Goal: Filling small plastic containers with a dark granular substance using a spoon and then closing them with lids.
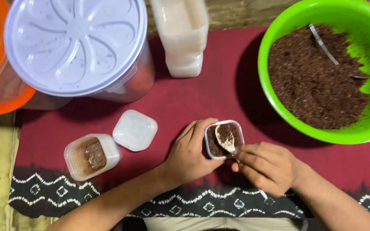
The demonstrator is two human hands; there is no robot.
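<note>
1. One head-worn camera looks almost straight down, close above the red cloth [202,98].
2. Forearms enter from 6 o'clock; green bowl [279,107] sits at 2 o'clock.

Even, soft overhead light. Green bowl [279,107] cast a shadow leftward on the red cloth [202,98]. Lid [74,45] slightly glared. Focus sharp.

small cup [224,139] between both hands, bowl [279,107] behind right.
</note>
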